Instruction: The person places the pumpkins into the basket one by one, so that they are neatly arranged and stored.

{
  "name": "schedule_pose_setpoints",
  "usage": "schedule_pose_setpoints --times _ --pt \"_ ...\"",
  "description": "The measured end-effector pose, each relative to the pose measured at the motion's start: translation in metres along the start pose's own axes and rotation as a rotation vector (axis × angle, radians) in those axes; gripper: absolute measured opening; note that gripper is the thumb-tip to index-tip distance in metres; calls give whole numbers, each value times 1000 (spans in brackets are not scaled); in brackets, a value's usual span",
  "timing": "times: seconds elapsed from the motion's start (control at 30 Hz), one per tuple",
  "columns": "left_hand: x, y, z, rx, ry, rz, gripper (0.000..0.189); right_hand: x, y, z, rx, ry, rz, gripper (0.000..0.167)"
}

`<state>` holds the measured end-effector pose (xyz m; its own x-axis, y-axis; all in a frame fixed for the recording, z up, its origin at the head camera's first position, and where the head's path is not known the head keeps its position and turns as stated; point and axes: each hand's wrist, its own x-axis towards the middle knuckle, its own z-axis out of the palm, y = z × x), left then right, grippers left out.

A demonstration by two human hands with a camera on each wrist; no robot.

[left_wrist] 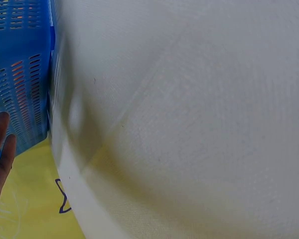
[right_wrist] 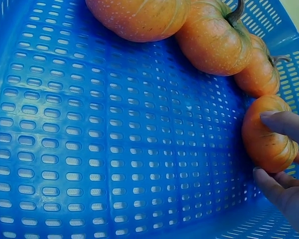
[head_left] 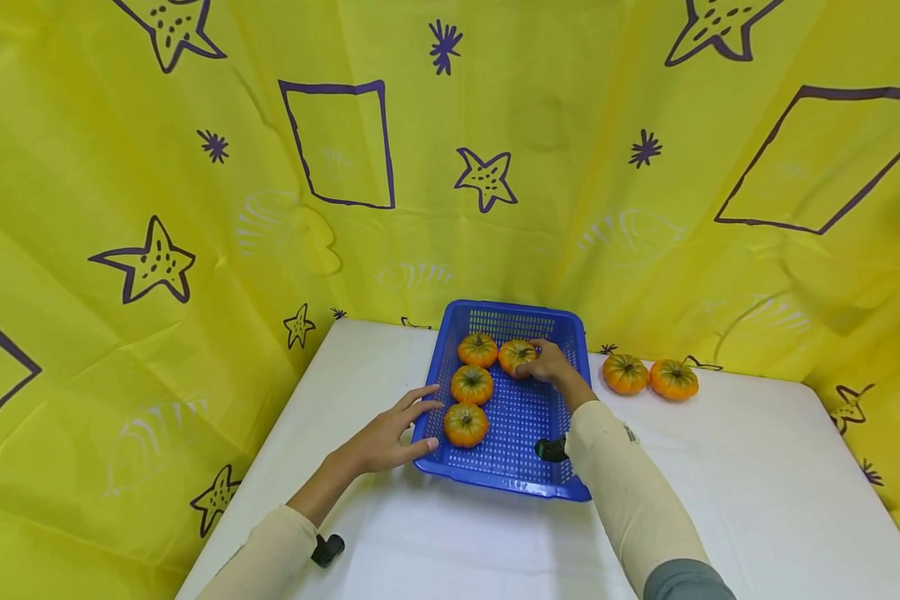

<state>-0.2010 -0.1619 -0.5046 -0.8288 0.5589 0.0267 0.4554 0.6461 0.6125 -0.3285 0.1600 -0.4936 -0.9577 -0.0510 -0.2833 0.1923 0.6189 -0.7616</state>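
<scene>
My right hand (head_left: 553,365) grips a small orange pumpkin (head_left: 515,358) inside the blue plastic basket (head_left: 495,482), towards its far side. In the right wrist view, thumb and fingers close around that pumpkin (right_wrist: 264,134) from the side, low over the slotted floor. Three more pumpkins form a line along the basket's left side: a far one (head_left: 477,350), a middle one (head_left: 472,385) and a near one (head_left: 465,426). Beside the left wall is my left hand (head_left: 387,437), fingers spread and nearly straight; whether they touch the basket I cannot tell.
Two pumpkins, one (head_left: 625,374) next to the other (head_left: 673,380), sit on the white table (head_left: 742,483) right of the basket. A yellow curtain (head_left: 555,242) with drawn stars hangs behind the table and along its sides.
</scene>
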Motion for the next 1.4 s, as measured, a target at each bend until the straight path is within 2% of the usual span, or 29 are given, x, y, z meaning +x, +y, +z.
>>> schedule_pose_setpoints --times 0.47,0.83,1.1,1.4 --pt "0 1 -1 -12 -6 11 63 -1 2 0 -10 13 -3 80" --pt "0 1 1 -17 3 13 59 -5 1 -7 -3 9 -4 87" --pt "0 1 -1 -21 14 17 58 -14 -11 -23 4 -13 -73 89" --pt "-1 4 -2 -33 0 7 58 -35 -20 -55 92 -69 -164 86"
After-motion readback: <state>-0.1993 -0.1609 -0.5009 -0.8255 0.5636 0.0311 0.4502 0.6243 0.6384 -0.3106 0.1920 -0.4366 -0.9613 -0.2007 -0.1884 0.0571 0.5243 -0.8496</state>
